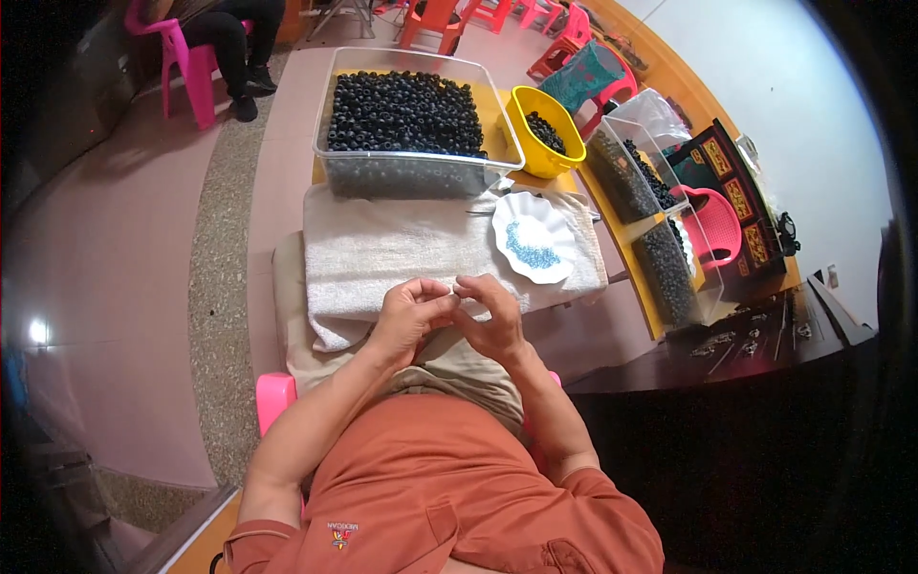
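Above my lap, close to the near edge of a white towel (382, 244), both hands meet fingertip to fingertip. Thumb and fingers of my left hand (406, 323) are pinched together, and those of my right hand (493, 320) pinch right beside them. Whatever sits between the fingertips is too small to make out. Just beyond my right hand, a white plate with a wavy rim (505, 212) rests on the towel. Small light-blue pieces (531, 251) lie scattered in it. Behind the towel stands a clear plastic tub (392, 180) filled with black ring-like pieces (406, 110).
A yellow basin (541, 165) with more black pieces touches the tub's right side. Clear boxes (626, 187) of black pieces stand farther right, near a pink chair (715, 225). At the far left a person (229, 38) sits on another pink chair (174, 57).
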{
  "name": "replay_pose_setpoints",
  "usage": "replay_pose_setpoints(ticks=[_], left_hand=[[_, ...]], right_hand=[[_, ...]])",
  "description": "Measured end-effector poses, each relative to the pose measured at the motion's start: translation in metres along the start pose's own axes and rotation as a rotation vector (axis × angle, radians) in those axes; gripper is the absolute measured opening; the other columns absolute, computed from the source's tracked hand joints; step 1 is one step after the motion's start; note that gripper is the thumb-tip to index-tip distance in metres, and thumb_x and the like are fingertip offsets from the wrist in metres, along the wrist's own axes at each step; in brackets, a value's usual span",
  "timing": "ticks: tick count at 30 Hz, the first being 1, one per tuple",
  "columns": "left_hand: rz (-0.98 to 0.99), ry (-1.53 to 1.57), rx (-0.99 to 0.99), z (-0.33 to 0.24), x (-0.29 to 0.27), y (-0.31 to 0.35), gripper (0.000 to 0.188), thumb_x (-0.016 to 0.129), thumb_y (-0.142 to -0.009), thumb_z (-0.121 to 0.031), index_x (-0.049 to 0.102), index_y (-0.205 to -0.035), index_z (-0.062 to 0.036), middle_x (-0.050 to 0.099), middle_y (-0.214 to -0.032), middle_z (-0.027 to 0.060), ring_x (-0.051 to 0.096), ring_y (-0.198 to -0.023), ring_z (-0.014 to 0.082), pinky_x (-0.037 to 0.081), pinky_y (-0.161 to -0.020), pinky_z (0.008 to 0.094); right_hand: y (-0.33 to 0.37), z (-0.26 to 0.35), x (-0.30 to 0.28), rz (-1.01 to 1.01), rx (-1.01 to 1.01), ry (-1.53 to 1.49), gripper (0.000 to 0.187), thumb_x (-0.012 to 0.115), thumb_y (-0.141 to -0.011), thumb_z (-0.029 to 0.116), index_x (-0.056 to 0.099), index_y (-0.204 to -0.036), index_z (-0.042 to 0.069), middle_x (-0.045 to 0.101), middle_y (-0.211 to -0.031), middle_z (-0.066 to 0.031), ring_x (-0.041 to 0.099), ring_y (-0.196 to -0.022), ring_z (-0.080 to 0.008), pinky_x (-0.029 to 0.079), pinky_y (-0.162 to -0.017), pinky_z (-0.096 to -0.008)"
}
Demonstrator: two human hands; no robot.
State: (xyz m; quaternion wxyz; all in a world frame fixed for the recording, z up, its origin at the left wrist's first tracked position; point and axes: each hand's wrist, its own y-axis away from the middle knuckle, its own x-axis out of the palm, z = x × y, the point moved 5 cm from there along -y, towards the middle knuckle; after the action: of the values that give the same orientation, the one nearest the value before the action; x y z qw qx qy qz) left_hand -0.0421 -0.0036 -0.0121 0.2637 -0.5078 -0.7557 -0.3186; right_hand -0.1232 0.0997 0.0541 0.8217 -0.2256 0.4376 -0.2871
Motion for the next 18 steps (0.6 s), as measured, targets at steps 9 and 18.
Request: replay_pose_setpoints(ticks=[9, 18], left_hand=[[0.018, 0.010, 0.000, -0.006, 0.002, 0.002, 0.008, 0.063, -0.089, -0.003, 0.061, -0.096, -0.0004, 0.064, -0.094, 0.0078, 0.065, -0.083, 0.0160, 0.056, -0.077, 0.0315], [0.045, -0.058, -0.003, -0.003, 0.004, 0.002, 0.011, 0.067, -0.088, -0.006, 0.063, -0.096, -0.0014, 0.066, -0.091, 0.0059, 0.065, -0.080, 0.0136, 0.056, -0.075, 0.0275]], right_hand=[[-0.006, -0.001, -0.006, 0.073, 0.038, -0.083, 0.035, 0.075, -0.071, -0.001, 0.062, -0.104, 0.003, 0.064, -0.092, -0.0134, 0.065, -0.081, -0.0272, 0.052, -0.068, -0.0331], [0.006, -0.021, -0.008, 0.124, 0.312, -0.525, 0.016, 0.068, -0.081, -0.005, 0.065, -0.097, -0.001, 0.063, -0.092, -0.0090, 0.061, -0.084, -0.0164, 0.048, -0.072, -0.0264]])
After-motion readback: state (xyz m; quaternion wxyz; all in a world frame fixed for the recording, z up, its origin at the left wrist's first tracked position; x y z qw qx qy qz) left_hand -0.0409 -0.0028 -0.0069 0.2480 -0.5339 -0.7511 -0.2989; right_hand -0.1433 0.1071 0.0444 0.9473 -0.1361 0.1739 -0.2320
